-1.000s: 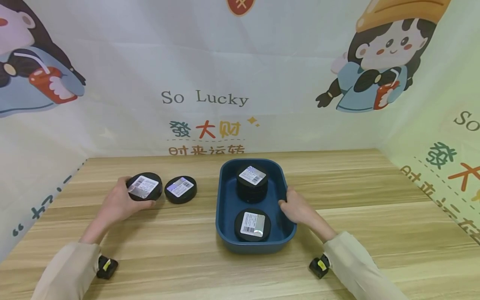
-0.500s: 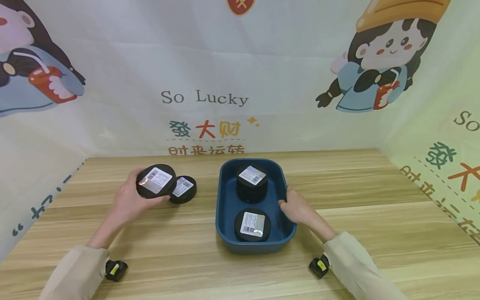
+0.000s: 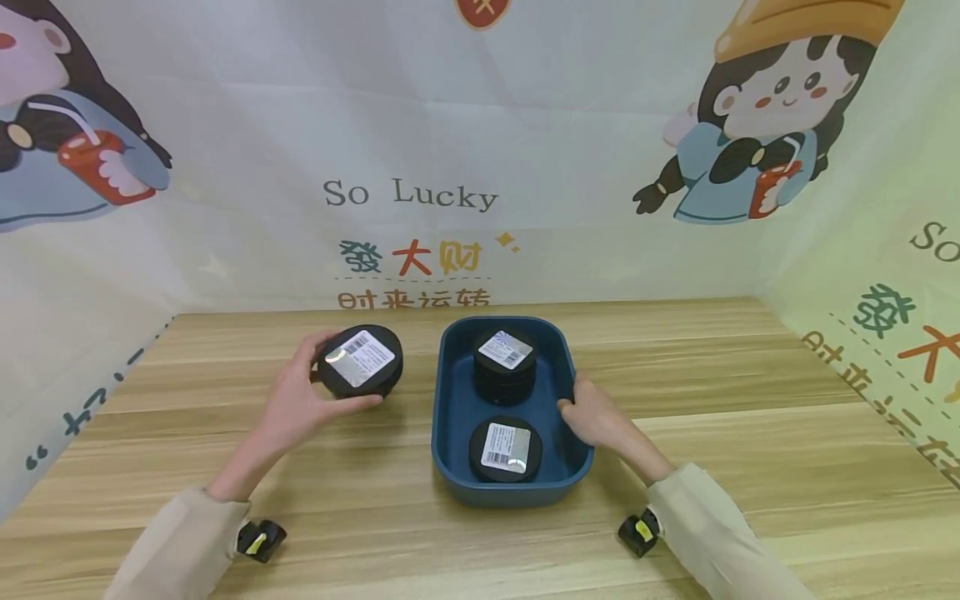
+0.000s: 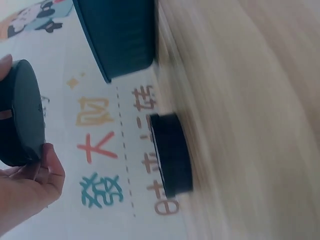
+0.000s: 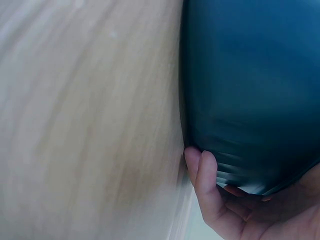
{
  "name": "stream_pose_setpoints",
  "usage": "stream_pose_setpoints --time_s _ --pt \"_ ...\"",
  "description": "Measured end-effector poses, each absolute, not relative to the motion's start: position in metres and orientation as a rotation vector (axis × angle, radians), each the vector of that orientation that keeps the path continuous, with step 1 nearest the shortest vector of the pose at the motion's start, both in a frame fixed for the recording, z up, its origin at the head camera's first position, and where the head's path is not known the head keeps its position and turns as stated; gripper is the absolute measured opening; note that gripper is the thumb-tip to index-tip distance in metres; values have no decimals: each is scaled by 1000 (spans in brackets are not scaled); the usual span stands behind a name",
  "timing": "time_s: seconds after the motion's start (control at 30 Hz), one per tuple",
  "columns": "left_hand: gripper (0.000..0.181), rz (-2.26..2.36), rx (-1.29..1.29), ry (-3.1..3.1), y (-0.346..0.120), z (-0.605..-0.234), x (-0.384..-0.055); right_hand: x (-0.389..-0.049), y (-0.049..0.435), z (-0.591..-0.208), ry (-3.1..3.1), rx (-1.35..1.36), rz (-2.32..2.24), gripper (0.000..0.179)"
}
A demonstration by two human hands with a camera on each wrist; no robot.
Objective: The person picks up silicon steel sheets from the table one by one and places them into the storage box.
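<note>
My left hand (image 3: 303,400) holds a flat black round container (image 3: 360,360) with a white barcode label, slightly tilted and raised off the table. Behind it in the head view, a similar black container is almost hidden; the left wrist view shows this second black container (image 4: 172,155) on the table, apart from the held one. My right hand (image 3: 596,410) grips the right wall of a blue rectangular bin (image 3: 551,450), its fingers along the outside in the right wrist view. In the bin stand a stack of black containers (image 3: 504,367) at the back and another labelled black container (image 3: 506,450) at the front.
The wood-grain table (image 3: 360,508) runs back to a white printed cloth (image 3: 570,258) that also hangs at both sides. Small black wrist devices (image 3: 261,540) sit at both cuffs.
My left hand has lifted the black container and carried it rightward until it covers the second one in the head view. My right hand and the bin have stayed put.
</note>
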State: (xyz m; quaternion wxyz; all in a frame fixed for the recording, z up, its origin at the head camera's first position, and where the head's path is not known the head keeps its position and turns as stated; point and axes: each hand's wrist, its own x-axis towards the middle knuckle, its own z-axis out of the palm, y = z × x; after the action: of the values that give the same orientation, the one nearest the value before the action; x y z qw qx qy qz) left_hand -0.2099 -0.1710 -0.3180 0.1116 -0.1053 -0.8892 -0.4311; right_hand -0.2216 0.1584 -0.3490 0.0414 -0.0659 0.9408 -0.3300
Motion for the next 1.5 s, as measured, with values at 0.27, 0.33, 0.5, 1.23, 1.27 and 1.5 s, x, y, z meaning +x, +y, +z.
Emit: stream_pose_setpoints --time_s 0.27,0.33,0.5,1.23,1.27,1.5 --pt "85 -1301 -462 -2554 -152 -319 -209 -225 161 -355 2891 -207 -1009 45" --pt "84 -1301 -512 -2519 -148 -321 -210 -231 165 -364 2919 -238 -992 44" --pt "82 -1330 -605 -2469 -138 -324 -213 -232 164 -364 2918 -239 -991 46" --pt "84 -1287 -879 -2434 -97 -330 -210 -219 157 -347 2887 -189 -998 48" --pt "84 -1286 -898 -2431 -95 -331 -211 -219 157 -347 2888 -191 -994 48" --pt "85 -1297 -1001 -2454 -86 -336 -212 -220 157 -348 2886 -208 -990 46"
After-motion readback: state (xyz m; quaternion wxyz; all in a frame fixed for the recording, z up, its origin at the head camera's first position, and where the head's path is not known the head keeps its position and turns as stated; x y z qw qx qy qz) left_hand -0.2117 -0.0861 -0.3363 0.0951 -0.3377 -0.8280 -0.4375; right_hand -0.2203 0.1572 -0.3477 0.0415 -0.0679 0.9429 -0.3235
